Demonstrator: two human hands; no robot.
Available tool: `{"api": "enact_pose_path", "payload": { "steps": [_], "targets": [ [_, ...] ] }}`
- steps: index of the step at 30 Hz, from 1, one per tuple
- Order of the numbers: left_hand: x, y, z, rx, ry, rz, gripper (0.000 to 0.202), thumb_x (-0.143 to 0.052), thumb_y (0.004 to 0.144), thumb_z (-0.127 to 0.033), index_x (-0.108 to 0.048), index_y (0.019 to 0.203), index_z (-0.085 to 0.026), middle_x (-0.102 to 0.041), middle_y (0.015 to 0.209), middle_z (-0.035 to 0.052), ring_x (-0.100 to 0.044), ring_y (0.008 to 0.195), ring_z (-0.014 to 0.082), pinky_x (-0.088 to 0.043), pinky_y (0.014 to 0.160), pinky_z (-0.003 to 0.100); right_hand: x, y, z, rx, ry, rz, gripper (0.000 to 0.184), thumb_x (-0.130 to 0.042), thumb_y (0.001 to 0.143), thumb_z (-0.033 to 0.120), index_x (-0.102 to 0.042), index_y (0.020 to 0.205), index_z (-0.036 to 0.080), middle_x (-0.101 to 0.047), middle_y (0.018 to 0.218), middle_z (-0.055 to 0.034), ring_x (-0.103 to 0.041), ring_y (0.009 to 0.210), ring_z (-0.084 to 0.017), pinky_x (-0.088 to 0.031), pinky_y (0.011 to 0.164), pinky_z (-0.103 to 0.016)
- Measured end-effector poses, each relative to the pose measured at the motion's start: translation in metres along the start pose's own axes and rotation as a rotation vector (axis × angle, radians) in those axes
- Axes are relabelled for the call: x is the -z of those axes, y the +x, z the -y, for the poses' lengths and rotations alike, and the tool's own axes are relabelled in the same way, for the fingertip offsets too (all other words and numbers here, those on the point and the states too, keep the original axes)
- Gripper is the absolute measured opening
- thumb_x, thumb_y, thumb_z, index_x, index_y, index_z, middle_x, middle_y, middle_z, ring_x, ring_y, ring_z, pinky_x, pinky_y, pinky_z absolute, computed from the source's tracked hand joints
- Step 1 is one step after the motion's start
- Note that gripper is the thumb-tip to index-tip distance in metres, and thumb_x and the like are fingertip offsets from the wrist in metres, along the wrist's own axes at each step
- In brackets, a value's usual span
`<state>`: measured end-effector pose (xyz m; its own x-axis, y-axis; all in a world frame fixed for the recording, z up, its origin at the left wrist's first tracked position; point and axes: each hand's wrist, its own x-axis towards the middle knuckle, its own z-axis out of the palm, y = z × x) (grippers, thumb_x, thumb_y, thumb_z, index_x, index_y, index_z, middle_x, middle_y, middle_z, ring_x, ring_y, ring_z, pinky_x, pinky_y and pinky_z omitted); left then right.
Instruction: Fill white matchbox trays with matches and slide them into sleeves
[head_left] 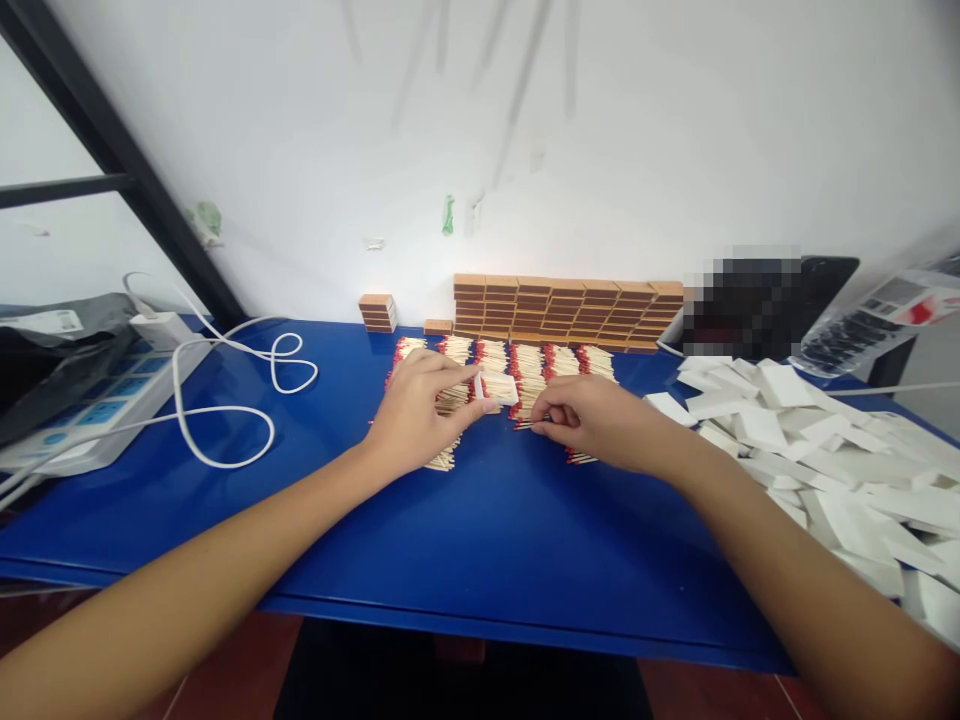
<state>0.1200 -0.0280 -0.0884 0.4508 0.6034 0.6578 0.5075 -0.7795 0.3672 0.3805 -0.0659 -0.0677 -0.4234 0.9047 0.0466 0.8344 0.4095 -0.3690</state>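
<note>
My left hand grips a small white matchbox tray between thumb and fingers. Several matches lie inside the tray. Close to the tray's right side, my right hand is pinched at the ends of a few red-headed matches at the front of a row. Its curled fingers partly hide what they grip. Rows of matches with red heads and pale sticks run side by side on the blue table, under and behind both hands. My left hand covers part of the left rows.
Stacked brown matchboxes line the wall, with a smaller stack to their left. White empty trays pile up at right, near a dark phone and a plastic bottle. A white cable and power strip lie at left.
</note>
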Motion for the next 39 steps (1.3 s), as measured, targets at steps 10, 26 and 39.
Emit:
{"api": "enact_pose_path", "payload": {
  "steps": [10, 26, 39],
  "targets": [
    [0.0, 0.0, 0.001, -0.01, 0.008, 0.019, 0.043, -0.08, 0.088, -0.051, -0.079, 0.115, -0.018, -0.077, 0.1, 0.0089, -0.064, 0.099, 0.0264, -0.052, 0.094, 0.045, 0.001, -0.003, 0.003, -0.047, 0.063, 0.106, 0.014, -0.058, 0.094, 0.023, -0.07, 0.089, 0.02, -0.067, 0.072, -0.0007, -0.056, 0.061, -0.015, -0.039, 0.057, -0.028],
    [-0.001, -0.003, -0.008, -0.052, -0.085, 0.117, 0.04, -0.082, 0.087, -0.044, -0.077, 0.121, -0.022, -0.075, 0.102, 0.0078, -0.064, 0.104, 0.027, -0.05, 0.096, 0.046, -0.013, 0.001, 0.017, 0.11, 0.159, -0.358, 0.012, -0.06, 0.099, 0.029, -0.066, 0.092, 0.021, -0.061, 0.079, -0.0019, -0.052, 0.068, -0.015, -0.04, 0.062, -0.029],
    [0.0, -0.001, -0.006, -0.04, -0.063, 0.049, 0.037, -0.081, 0.088, -0.044, -0.078, 0.117, -0.021, -0.075, 0.098, 0.0077, -0.065, 0.098, 0.0258, -0.051, 0.093, 0.044, 0.003, -0.003, 0.015, 0.028, 0.086, -0.371, 0.017, -0.06, 0.096, 0.032, -0.07, 0.089, 0.021, -0.064, 0.076, -0.0033, -0.053, 0.066, -0.017, -0.041, 0.063, -0.03]
  ]
}}
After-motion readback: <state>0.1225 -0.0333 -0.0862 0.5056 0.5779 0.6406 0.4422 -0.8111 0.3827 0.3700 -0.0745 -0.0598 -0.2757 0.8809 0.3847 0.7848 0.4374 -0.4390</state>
